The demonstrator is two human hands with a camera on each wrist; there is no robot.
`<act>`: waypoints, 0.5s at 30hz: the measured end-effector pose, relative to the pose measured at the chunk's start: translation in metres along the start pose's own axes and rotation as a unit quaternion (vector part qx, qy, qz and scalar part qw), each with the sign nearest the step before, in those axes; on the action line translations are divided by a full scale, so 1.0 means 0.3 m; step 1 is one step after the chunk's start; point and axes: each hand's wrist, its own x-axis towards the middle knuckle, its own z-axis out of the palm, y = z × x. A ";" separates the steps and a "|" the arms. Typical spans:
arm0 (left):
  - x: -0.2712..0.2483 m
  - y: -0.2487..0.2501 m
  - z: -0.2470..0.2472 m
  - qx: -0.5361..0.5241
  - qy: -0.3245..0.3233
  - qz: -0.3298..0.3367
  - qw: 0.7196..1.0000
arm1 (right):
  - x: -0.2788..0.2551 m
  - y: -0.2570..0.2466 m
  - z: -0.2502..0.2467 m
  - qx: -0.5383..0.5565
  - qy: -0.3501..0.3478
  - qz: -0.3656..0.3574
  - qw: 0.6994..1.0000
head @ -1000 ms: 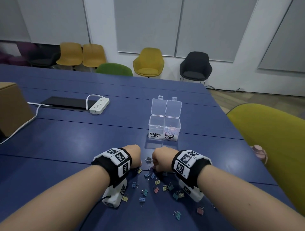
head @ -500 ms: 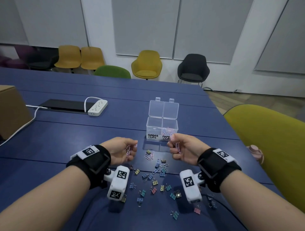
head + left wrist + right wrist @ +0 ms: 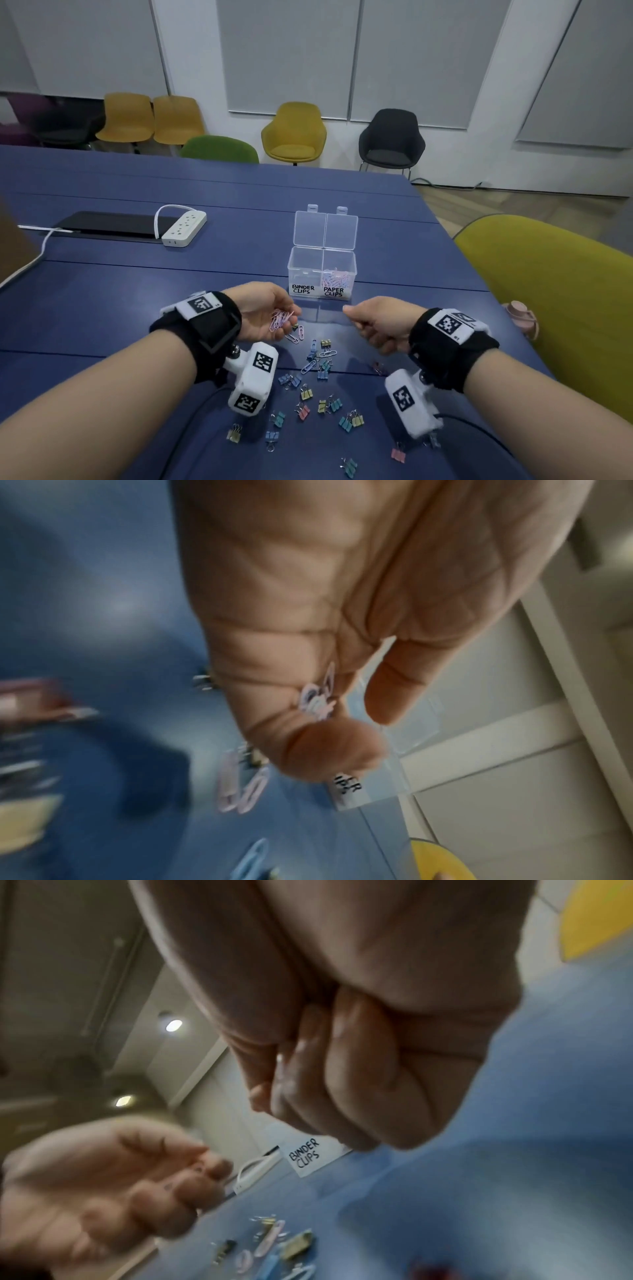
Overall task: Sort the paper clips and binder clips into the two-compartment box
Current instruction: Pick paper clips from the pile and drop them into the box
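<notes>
A clear two-compartment box (image 3: 322, 274) stands open on the blue table (image 3: 102, 308). Its right half, labelled PAPER CLIPS, holds pastel paper clips (image 3: 335, 279). The left half, labelled BINDER CLIPS (image 3: 304, 1156), looks empty. My left hand (image 3: 263, 318) is palm up just left of the box front and cradles a bunch of pink and purple paper clips (image 3: 281, 318) (image 3: 316, 699) in its curled fingers. My right hand (image 3: 373, 325) (image 3: 359, 1069) hovers right of it as a tight fist, and no clip shows in it. Coloured binder clips (image 3: 322, 404) and loose paper clips (image 3: 310, 366) lie scattered under both wrists.
A white power strip (image 3: 185, 228) and a black panel (image 3: 113, 222) lie at the far left. A yellow-green chair (image 3: 548, 291) stands close on the right, with a pink object (image 3: 520, 311) at the table's right edge. More chairs line the far wall.
Both hands rose off the clip pile and turned palm up. The right hand, which pinched pink paper clips half a second ago, is now a closed fist. The left still holds its bunch.
</notes>
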 end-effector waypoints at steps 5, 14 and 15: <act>0.041 0.169 0.108 0.044 0.008 0.031 0.999 | 0.002 -0.069 -0.064 -0.314 0.058 -0.031 0.947; 0.180 0.341 0.252 -0.082 0.099 0.240 0.962 | 0.200 -0.211 -0.150 -0.108 0.295 -0.193 0.930; 0.195 0.336 0.246 -0.064 0.105 0.244 0.962 | 0.219 -0.227 -0.147 -0.085 0.311 -0.208 0.924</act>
